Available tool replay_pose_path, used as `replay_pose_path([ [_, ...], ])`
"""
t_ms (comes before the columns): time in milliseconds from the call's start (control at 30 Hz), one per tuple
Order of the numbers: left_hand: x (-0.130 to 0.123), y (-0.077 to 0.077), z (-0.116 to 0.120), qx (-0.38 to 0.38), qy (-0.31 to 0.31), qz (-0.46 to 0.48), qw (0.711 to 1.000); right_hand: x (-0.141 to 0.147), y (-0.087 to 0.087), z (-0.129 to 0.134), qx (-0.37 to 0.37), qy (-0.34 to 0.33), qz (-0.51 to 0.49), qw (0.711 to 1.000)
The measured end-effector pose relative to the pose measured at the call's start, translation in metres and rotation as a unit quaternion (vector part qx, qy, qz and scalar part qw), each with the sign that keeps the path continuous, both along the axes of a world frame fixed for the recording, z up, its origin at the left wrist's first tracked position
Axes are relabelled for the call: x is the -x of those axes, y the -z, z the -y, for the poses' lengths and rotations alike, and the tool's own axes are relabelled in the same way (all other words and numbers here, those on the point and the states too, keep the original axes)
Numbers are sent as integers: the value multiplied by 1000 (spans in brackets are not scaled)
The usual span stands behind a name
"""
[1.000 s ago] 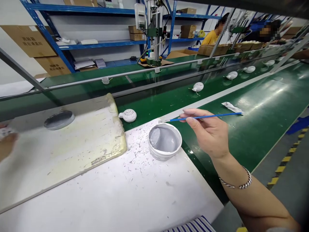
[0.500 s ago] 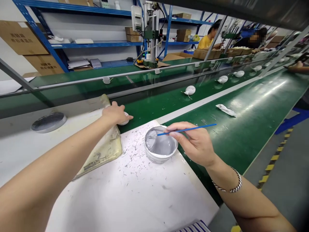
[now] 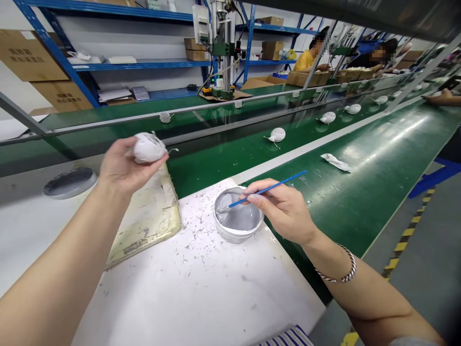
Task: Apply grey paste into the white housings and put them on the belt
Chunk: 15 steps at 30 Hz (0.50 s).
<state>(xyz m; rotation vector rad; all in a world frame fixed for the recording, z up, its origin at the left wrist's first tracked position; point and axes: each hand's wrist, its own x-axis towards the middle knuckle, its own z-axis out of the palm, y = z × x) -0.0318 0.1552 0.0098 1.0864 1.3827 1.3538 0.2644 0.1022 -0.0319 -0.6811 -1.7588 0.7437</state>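
My left hand point(image 3: 118, 166) cradles a white shell point(image 3: 147, 148), my right hand point(image 3: 283, 211) pinches a blue brush point(image 3: 268, 190) in a paste tub point(image 3: 225, 228); brush-loading appears current, with application to the shell next.

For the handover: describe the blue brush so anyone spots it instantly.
On the white bench beside the green conveyor belt stands a white tub of grey paste. Over it, the right hand holds a thin blue brush, the only blue tool.

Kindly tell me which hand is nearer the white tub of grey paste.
Right. The right hand is just beside the tub, brush tip inside; the left hand is farther left, raised.
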Motion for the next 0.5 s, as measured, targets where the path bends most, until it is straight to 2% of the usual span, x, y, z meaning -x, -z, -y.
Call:
replay_pose_path([
  [67,8,-2,13,-26,-18,86,996,1,2,-2,62,-24,-52,996],
  [133,12,0,23,-21,-36,191,981,2,4,-8,121,-42,-99,987],
  [267,7,8,40,7,-62,392,918,-3,10,-22,238,-42,-167,956],
  [400,-2,13,54,-19,-4,437,899,-9,11,-32,305,-3,-203,930],
  [500,-6,16,58,-16,-8,422,906,-13,10,-34,307,24,-203,930],
])
